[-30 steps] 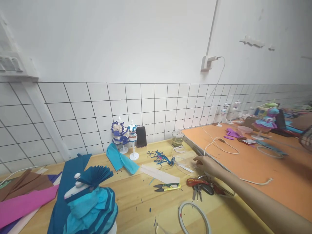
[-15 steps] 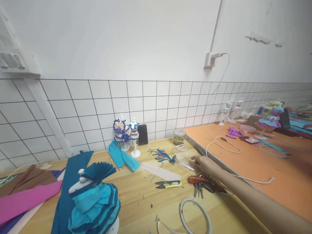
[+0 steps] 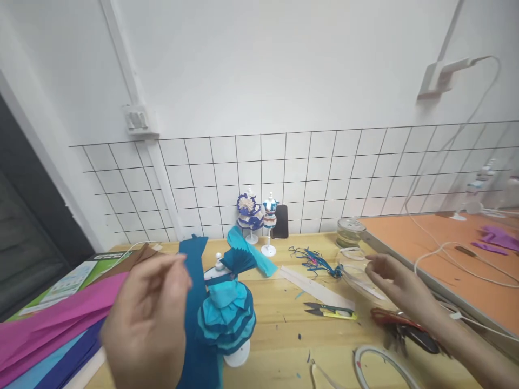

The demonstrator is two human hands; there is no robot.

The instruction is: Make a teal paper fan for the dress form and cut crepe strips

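Observation:
My left hand point(image 3: 148, 319) is raised at the left front, blurred, its fingers curled in toward the thumb; anything between them cannot be made out. Just right of it stands a small white dress form wearing a layered turquoise and dark-teal paper dress point(image 3: 227, 308) with a pleated fan point(image 3: 239, 260) at its shoulder. On the right, my right hand point(image 3: 395, 283) hovers by a clear round container point(image 3: 357, 275), thumb and forefinger a little apart and nothing visible between them. Below that hand lie a bunch of keys point(image 3: 409, 335) and a red strap.
Yellow-handled thread snips point(image 3: 330, 312) lie beside a pale paper strip point(image 3: 316, 286). A roll of double-sided tape point(image 3: 359, 364) sits at the front. Two small dressed forms point(image 3: 269, 219) and a phone point(image 3: 279, 221) stand by the wall. Coloured paper sheets point(image 3: 60, 346) cover the left.
The view has swung left, so everything appears farther right. My left hand has come into view at the left. My right hand remains near the clear container, its fingers now pointing left.

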